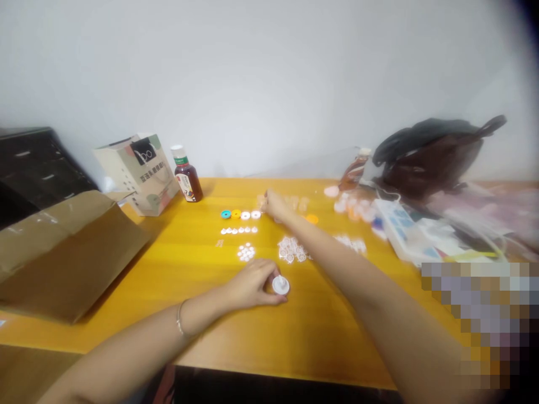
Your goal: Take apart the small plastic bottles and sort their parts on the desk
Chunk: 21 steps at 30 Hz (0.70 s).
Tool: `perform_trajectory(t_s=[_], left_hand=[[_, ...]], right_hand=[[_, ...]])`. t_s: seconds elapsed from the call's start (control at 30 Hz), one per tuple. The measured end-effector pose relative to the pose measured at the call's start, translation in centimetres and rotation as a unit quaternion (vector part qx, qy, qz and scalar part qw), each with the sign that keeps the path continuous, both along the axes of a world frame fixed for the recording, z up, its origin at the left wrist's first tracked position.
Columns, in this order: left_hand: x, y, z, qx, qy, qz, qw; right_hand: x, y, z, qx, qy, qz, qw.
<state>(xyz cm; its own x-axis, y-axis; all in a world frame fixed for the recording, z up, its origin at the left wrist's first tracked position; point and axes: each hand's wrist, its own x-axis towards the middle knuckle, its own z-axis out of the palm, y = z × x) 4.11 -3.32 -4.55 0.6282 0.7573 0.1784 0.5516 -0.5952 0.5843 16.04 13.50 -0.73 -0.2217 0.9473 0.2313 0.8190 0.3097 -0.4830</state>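
My left hand (255, 283) is closed around a white round plastic piece (281, 285) with a small raised knob on top, low over the near middle of the table. My right hand (278, 207) reaches far forward, its fingers bent together beside a row of pale translucent cup-like pieces (302, 203); what it pinches, if anything, is hidden by blur. Left of it lie a blue ring (226, 214), an orange ring (236, 214) and white rings (245, 215). Nearer me are a row of small white pointed pieces (241, 230), a cluster of white discs (246, 252) and a pile of white openwork wheels (291, 250).
On the left stand an open cardboard box (76, 258), a paper bag (147, 174) and a dark red bottle (188, 177). Rightward are another bottle (355, 170), a dark bag (429, 154), a white-and-blue box (398, 230) and blurred clutter. A wall closes off the back.
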Motion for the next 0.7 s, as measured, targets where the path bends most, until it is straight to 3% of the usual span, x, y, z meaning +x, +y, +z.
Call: perform_trajectory(t_s=[0.4,0.5,0.53,0.6,0.7], left_hand=[[-0.1,-0.1,0.0,-0.001,0.0,-0.005,1.0],[-0.1,0.0,0.1,-0.007,-0.002,-0.004,1.0],[-0.1,0.0,0.1,-0.009,-0.003,-0.004,1.0],[-0.1,0.0,0.0,-0.011,-0.006,-0.004,1.0],[-0.1,0.1,-0.2,-0.012,-0.007,0.0,1.0]], right_hand=[[0.5,-1.0,0.2,0.044,0.076,-0.008,0.996],[1.9,-3.9,-0.1,0.049,0.106,0.025,0.993],[2.5,-5.3,-0.4,0.051,0.138,0.065,0.987],[3.9,-8.5,-1.3,0.042,0.178,0.126,0.975],[6.0,-13.5,-3.0,0.01,0.184,0.161,0.97]])
